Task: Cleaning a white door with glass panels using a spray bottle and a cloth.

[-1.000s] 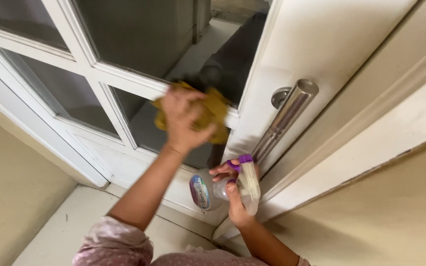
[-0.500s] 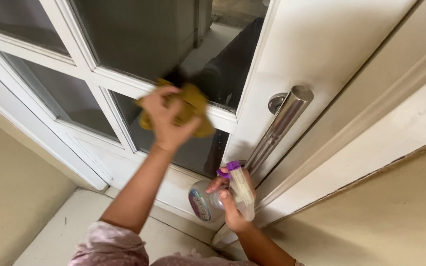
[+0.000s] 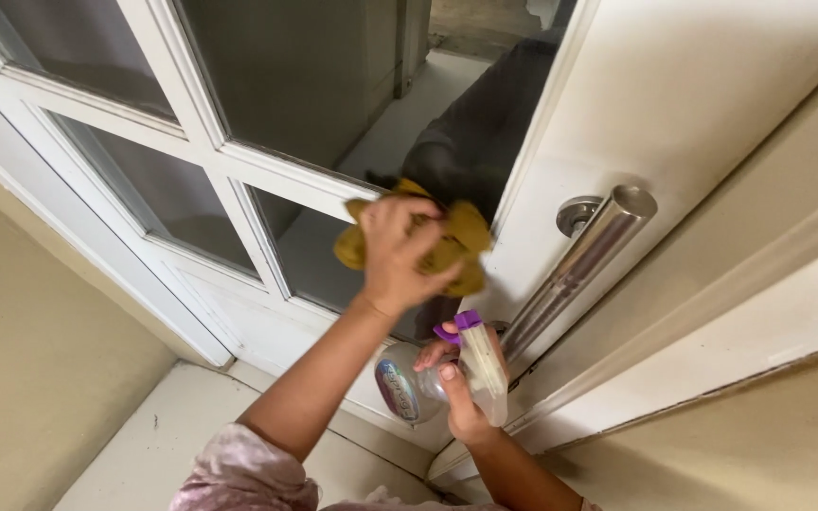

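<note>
White door (image 3: 674,104) with glass panes (image 3: 286,76) fills the view. Left hand (image 3: 400,255) presses a yellow cloth (image 3: 461,241) on the glass – wiping step. Right hand (image 3: 456,397) grips a spray bottle (image 3: 409,383) below; next wipe needs firm, even rubbing.

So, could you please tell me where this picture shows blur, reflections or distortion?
Head view: the left hand and yellow cloth are slightly motion-blurred; the glass panes carry a dark reflection; the door frame leans from wide-angle tilt; the steel handle shows soft highlights.
</note>
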